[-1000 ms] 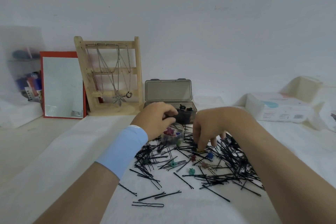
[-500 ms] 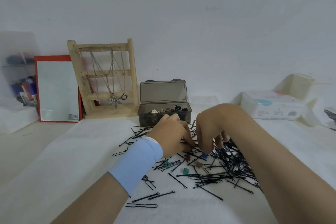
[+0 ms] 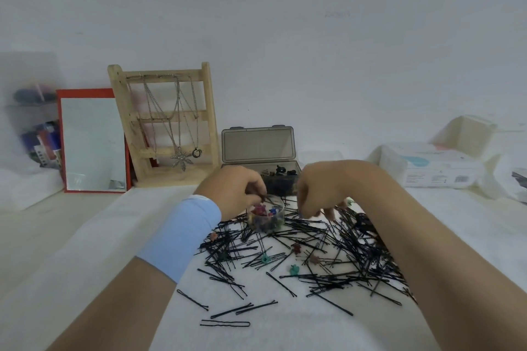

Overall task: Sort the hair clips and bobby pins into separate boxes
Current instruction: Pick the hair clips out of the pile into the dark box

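Bobby pins (image 3: 353,253) lie flat, crisscrossed; left hand (image 3: 233,191) above clip tub (image 3: 266,222).

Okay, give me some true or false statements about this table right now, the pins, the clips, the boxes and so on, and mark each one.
1. The grey box has its lid open. True.
2. The mirror has a blue frame. False: the frame is red.
3. The small clear round container holds coloured hair clips. True.
4. All the bobby pins are already boxed. False: many lie scattered on the white cloth.
5. Necklaces hang on the wooden stand. True.
6. The light blue wristband is on the right wrist. False: it is on the left wrist.
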`<action>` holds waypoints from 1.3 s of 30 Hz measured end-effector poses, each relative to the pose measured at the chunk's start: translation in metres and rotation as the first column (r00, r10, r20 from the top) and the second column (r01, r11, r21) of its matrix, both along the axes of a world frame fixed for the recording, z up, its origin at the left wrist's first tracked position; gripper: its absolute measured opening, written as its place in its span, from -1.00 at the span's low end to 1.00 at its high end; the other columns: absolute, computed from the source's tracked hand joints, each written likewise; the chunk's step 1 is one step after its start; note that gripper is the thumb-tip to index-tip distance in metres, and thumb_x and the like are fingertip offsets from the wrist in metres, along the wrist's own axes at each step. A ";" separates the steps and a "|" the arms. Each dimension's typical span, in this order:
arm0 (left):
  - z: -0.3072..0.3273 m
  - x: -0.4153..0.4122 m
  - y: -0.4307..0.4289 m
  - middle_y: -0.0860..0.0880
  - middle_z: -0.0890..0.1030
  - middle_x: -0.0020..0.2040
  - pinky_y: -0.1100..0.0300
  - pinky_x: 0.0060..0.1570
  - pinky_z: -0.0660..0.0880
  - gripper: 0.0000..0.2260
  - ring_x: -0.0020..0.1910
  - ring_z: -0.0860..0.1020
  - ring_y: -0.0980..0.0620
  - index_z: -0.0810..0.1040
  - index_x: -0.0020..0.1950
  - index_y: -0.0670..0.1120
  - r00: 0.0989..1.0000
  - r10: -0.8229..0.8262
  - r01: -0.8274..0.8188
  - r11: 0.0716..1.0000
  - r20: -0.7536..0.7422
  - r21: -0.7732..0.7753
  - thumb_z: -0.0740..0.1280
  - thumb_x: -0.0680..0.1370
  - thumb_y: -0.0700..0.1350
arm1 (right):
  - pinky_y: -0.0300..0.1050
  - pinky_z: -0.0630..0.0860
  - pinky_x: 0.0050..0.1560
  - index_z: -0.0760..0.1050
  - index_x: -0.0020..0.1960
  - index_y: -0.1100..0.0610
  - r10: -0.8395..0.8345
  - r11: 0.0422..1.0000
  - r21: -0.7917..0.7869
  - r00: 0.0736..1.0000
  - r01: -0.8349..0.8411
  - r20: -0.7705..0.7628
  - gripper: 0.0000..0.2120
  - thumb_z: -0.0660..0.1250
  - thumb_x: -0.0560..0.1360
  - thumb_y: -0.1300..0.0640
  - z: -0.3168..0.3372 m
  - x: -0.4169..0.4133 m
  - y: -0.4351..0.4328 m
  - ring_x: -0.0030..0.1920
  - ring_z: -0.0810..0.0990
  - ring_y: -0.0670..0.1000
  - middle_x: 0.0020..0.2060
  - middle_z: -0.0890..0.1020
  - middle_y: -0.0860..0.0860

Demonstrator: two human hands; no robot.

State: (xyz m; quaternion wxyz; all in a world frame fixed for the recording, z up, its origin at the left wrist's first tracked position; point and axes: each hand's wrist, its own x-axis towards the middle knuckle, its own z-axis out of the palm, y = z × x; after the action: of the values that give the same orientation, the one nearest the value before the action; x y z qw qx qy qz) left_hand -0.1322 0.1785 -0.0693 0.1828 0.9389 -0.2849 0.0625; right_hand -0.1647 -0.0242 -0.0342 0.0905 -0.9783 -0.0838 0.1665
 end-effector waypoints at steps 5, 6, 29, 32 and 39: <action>0.001 0.004 0.006 0.23 0.59 -0.20 0.41 -0.29 0.30 -0.91 -0.31 0.46 0.32 0.65 0.00 0.10 0.998 -0.006 0.005 1.000 -0.058 -0.020 0.43 0.53 -0.07 | -0.30 0.50 -0.33 0.66 0.00 0.03 0.055 0.970 0.207 0.941 -0.130 0.333 -0.90 0.41 0.51 0.08 -0.014 0.010 0.022 -0.38 0.58 -0.15 -0.26 0.61 -0.14; 0.005 0.003 0.007 0.20 0.60 -0.19 0.39 -0.29 0.32 -0.93 -0.29 0.47 0.29 0.65 -0.02 0.09 0.998 -0.007 0.006 1.000 -0.063 -0.016 0.43 0.53 -0.07 | -0.32 0.47 -0.34 0.65 0.03 0.04 0.066 0.969 0.200 0.935 -0.143 0.348 -0.87 0.42 0.51 0.06 -0.015 0.010 0.023 -0.37 0.56 -0.18 -0.26 0.59 -0.16; 0.010 -0.034 -0.020 0.13 0.69 -0.14 0.29 -0.13 0.52 -0.83 -0.13 0.63 0.15 0.70 0.01 0.10 0.878 -0.246 0.345 0.920 -0.411 0.185 0.52 0.44 0.00 | -0.22 0.54 -0.30 0.71 0.00 0.09 0.003 0.994 -0.105 0.959 -0.034 -0.283 -0.83 0.47 0.43 0.11 0.001 -0.011 0.011 -0.31 0.65 -0.06 -0.21 0.72 -0.02; 0.000 -0.044 -0.034 0.24 0.64 -0.19 0.17 0.02 0.58 -0.76 -0.13 0.60 0.18 0.69 0.09 0.16 0.866 -0.279 0.404 0.878 -0.415 0.255 0.51 0.44 0.04 | -0.22 0.55 -0.23 0.70 0.01 0.16 -0.040 0.981 -0.192 0.944 -0.025 -0.327 -0.74 0.52 0.41 0.03 0.000 -0.015 0.014 -0.26 0.69 -0.07 -0.15 0.75 -0.01; -0.004 -0.046 -0.038 0.20 0.69 -0.07 0.15 0.05 0.58 -0.83 -0.06 0.61 0.15 0.73 0.02 0.09 0.892 -0.254 0.373 0.881 -0.375 0.291 0.50 0.44 0.03 | -0.02 0.58 0.18 0.71 0.03 0.11 -0.076 0.943 -0.328 0.919 -0.060 -0.388 -0.61 0.54 0.37 -0.15 -0.007 -0.020 0.025 -0.20 0.69 -0.07 -0.09 0.75 -0.05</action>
State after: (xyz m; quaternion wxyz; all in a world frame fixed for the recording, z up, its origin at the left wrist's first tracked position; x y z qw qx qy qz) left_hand -0.1784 0.1406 -0.0734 0.0624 0.8938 -0.4074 -0.1765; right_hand -0.1845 0.0012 -0.0415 -0.0608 -0.9259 -0.0304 0.3717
